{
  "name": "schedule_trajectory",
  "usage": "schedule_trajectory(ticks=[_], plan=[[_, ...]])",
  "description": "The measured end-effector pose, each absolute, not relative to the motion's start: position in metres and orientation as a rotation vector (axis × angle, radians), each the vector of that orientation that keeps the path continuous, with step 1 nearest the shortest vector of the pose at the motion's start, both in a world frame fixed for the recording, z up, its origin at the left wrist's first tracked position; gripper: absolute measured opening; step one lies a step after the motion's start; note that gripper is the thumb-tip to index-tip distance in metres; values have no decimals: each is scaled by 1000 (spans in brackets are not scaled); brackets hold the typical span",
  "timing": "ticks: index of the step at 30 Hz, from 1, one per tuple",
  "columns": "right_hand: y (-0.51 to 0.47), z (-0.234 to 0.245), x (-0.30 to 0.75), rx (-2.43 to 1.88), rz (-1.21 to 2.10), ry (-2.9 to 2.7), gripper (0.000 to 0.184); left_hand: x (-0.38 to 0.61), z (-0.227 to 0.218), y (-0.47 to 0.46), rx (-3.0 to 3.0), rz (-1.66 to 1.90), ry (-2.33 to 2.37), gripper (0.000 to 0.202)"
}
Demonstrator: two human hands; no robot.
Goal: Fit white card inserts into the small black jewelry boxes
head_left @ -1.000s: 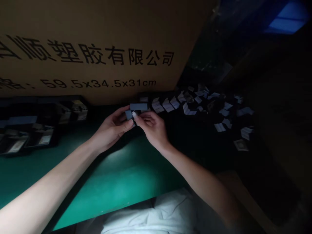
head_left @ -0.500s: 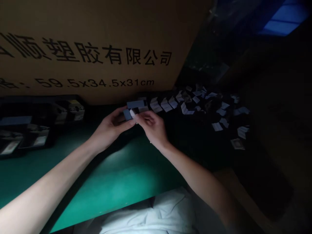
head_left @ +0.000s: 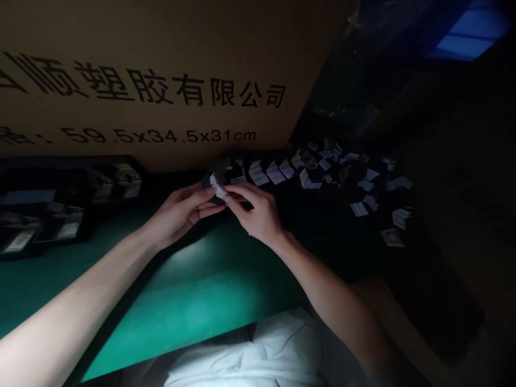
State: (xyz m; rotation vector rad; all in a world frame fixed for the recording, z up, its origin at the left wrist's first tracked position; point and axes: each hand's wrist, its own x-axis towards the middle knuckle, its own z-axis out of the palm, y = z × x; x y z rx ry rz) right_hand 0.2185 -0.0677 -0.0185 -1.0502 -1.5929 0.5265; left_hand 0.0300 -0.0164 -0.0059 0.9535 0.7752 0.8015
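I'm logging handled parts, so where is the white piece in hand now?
In the head view, the white piece is just left of centre, between the left hand and right hand, in front of the cardboard box.

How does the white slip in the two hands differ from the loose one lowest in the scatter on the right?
The held slip is touched by the left hand and right hand; the loose slip lies untouched. The held slip looks narrow and slanted; the loose slip looks squarish and flat. The held slip shows white; the loose slip has a darker middle. Both are small and pale.
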Motion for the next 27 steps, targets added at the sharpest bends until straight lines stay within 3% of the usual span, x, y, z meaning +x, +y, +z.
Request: schedule_trajectory(ticks=[8, 21, 27], plan=[[-69, -16, 220, -1085, 518, -1618, 16, 27, -8, -14, 1006, 763, 736, 44], [-70, -14, 219, -1008, 457, -1726, 14, 25, -9, -11, 998, 720, 743, 27], [-69, -19, 216, -993, 266, -1776, 12, 25, -9, -13, 1069, 704, 674, 37]])
